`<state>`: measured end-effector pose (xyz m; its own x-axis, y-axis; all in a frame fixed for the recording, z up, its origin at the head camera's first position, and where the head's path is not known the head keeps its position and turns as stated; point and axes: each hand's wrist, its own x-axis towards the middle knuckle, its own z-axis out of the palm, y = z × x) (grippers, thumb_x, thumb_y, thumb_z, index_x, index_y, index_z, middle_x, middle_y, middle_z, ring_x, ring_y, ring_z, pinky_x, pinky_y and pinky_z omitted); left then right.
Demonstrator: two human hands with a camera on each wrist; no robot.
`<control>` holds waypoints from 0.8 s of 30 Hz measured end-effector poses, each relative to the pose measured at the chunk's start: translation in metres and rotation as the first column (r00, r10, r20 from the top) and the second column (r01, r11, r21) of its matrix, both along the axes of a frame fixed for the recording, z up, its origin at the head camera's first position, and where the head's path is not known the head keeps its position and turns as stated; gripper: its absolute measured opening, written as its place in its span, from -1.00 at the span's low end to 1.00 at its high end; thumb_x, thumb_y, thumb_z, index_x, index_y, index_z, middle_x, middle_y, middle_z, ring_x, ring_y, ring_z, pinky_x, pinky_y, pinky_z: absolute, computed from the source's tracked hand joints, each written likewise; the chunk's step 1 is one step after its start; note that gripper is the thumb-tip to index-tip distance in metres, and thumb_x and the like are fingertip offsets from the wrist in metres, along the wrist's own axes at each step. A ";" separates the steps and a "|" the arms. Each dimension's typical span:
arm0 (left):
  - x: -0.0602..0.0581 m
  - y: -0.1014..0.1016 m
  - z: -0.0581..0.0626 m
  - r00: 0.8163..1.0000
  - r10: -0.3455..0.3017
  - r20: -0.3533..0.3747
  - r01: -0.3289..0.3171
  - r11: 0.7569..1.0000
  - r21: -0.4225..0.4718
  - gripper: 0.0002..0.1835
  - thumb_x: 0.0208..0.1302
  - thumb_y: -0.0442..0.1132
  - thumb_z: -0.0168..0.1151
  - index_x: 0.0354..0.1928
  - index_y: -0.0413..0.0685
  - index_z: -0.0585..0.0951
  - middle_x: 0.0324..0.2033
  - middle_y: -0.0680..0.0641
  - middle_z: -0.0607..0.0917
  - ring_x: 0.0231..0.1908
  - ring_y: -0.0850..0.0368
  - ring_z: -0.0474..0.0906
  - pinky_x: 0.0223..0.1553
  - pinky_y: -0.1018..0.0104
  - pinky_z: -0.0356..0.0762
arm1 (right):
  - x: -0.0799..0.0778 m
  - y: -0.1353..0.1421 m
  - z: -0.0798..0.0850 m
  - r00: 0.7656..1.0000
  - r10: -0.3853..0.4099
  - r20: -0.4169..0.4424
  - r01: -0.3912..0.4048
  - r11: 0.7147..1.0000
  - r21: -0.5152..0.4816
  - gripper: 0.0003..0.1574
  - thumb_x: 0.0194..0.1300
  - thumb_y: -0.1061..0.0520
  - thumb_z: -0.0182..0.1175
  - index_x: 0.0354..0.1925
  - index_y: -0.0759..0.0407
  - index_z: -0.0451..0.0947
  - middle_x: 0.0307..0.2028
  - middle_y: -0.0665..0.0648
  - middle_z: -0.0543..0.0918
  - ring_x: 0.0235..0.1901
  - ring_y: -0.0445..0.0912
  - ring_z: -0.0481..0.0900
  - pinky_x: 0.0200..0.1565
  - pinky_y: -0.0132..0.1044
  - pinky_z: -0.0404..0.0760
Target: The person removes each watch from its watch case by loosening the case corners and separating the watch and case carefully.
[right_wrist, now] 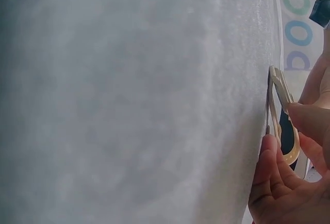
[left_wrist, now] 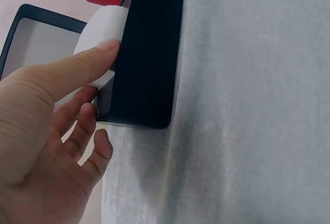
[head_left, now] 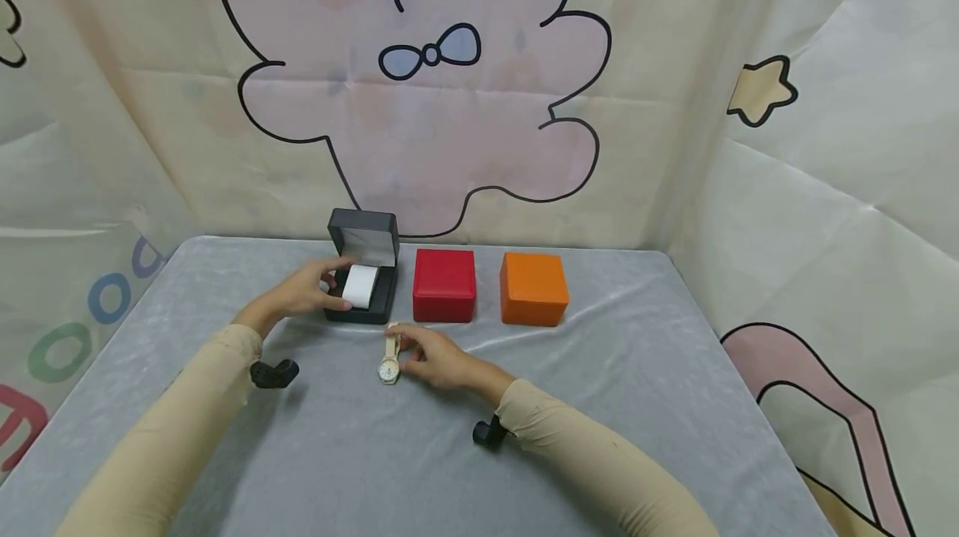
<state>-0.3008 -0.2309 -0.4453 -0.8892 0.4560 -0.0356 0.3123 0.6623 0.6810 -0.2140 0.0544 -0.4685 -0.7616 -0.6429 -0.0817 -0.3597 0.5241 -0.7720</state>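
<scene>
A dark box (head_left: 385, 291) stands with its lid raised, a white watch cushion (head_left: 360, 286) inside it. My left hand (head_left: 301, 287) reaches in from the left and grips the cushion, thumb at its near end and index finger toward the lid. In the left wrist view the thumb lies against the white cushion (left_wrist: 100, 26), the other fingers curled below. In front of the box, my right hand (head_left: 442, 358) pinches a wristwatch (head_left: 389, 369) with a pale strap and round white dial. The right wrist view shows the watch strap (right_wrist: 290, 154) as a loop at the fingers.
To the right of the dark box sit a closed red box (head_left: 444, 285) and a closed orange box (head_left: 534, 289), in a row near the back edge. Grey cloth (head_left: 360, 470) covers the table. A printed curtain (head_left: 464, 146) hangs right behind it.
</scene>
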 end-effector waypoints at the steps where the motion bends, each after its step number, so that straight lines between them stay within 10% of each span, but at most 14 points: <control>1: 0.001 0.000 -0.001 1.000 -0.001 0.003 0.001 1.000 0.002 -0.12 0.14 -0.24 0.51 0.48 -0.23 0.31 0.40 -0.40 0.39 0.05 -0.26 0.53 -0.05 0.07 0.51 | 0.001 0.000 0.000 1.000 0.000 0.005 0.000 1.000 -0.002 -0.31 0.35 0.27 0.29 0.40 0.02 0.40 0.01 0.15 0.61 -0.29 -0.26 0.49 -0.17 -0.48 0.49; 24: 0.000 0.003 0.002 1.000 0.007 0.004 -0.007 0.999 -0.038 -0.15 0.13 -0.23 0.49 0.43 -0.35 0.35 0.34 -0.50 0.35 -0.01 -0.25 0.50 -0.13 0.07 0.52 | -0.001 0.000 -0.004 1.000 -0.005 -0.001 0.005 1.000 0.004 -0.31 0.35 0.26 0.30 0.39 0.00 0.41 -0.01 0.13 0.62 -0.33 -0.30 0.48 -0.18 -0.49 0.50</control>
<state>-0.3006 -0.2276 -0.4433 -0.8922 0.4482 -0.0562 0.3051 0.6897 0.6567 -0.2152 0.0543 -0.4720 -0.7647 -0.6389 -0.0837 -0.3579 0.5292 -0.7693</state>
